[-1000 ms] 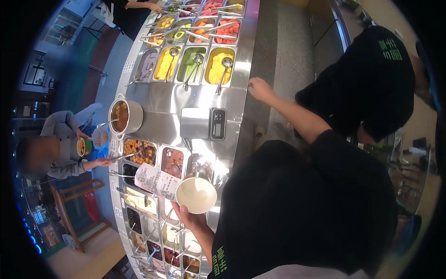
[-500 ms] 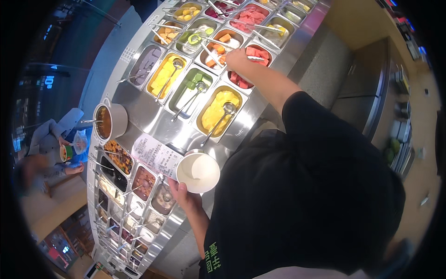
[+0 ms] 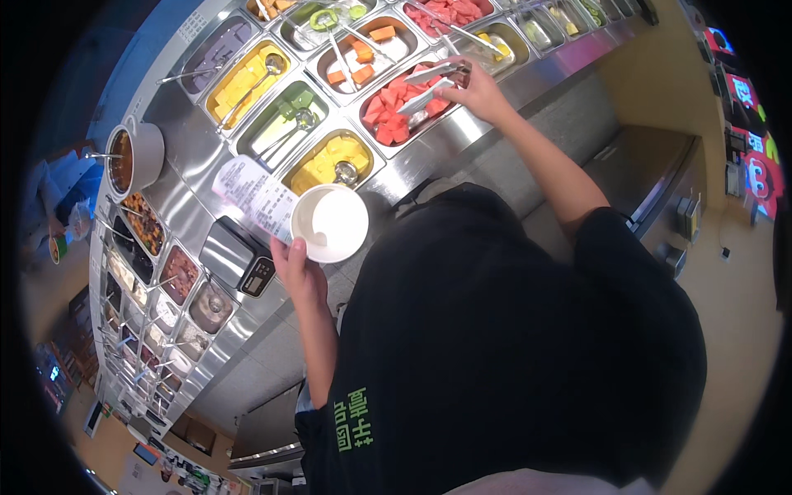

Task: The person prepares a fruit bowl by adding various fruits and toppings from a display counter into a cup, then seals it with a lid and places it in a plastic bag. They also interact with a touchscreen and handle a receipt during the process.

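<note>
While the right hand clasped metal tongs, tips parted over red fruit cubes, the left hand pinched a white cup and paper slip to their left, by the near edge of the worktop; too slack a squeeze could have dropped cubes between.

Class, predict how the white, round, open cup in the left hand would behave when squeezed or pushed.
The cup is probably light, since no food shows inside. Its thin-looking rim suggests it may flex if the left hand squeezes harder. Being round, it might roll if tipped over.
</note>
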`<state>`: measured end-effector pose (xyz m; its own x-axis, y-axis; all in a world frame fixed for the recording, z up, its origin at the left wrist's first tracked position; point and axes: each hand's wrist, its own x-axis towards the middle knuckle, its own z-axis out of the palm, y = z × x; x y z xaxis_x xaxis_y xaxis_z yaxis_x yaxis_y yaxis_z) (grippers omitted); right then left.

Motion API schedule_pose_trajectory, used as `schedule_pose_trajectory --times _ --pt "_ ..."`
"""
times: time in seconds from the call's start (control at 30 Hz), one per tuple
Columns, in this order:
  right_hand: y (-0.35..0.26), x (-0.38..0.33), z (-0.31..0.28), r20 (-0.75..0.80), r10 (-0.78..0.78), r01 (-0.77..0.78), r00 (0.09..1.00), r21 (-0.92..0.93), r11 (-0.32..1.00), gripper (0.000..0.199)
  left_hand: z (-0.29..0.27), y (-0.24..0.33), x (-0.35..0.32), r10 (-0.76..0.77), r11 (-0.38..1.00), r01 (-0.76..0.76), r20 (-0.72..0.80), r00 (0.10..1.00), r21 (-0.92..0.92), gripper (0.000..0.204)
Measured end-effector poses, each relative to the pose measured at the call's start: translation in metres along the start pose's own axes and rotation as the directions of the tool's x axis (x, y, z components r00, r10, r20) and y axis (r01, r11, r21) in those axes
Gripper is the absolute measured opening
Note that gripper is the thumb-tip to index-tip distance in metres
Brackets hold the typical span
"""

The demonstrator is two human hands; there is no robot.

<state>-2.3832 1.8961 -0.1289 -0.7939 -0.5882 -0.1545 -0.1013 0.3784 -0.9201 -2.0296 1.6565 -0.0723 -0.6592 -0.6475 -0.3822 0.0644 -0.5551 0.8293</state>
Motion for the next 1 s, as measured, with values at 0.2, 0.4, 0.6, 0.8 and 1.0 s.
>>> schedule_pose_trajectory --times 0.2,0.4,0.6,0.8,1.0 --pt "0.013 -0.008 0.05 0.015 -0.257 0.25 0.966 -0.303 0.92 0.054 0.026 -0.052 0.016 -0.142 0.989 0.145 -0.078 0.987 0.034 0.05" --pt "0.013 -0.006 0.037 -0.071 -0.224 0.187 0.972 -0.346 0.919 0.057 0.059 -0.083 0.023 -0.15 0.988 0.155 -0.127 0.98 0.027 0.05" --pt "0.014 0.006 0.041 0.071 -0.426 0.422 0.902 -0.36 0.832 0.055 0.097 -0.094 0.024 -0.14 0.99 0.142 -0.169 0.976 0.004 0.05" --pt "0.011 0.012 0.026 0.433 -0.495 0.637 0.753 -0.292 0.714 0.048 0.099 -0.101 0.025 -0.117 0.992 0.125 -0.225 0.967 0.018 0.051" --pt "-0.019 0.03 0.022 0.576 -0.291 0.547 0.764 -0.339 0.766 0.04 0.094 -0.101 0.028 -0.099 0.995 0.101 -0.264 0.959 -0.007 0.049"
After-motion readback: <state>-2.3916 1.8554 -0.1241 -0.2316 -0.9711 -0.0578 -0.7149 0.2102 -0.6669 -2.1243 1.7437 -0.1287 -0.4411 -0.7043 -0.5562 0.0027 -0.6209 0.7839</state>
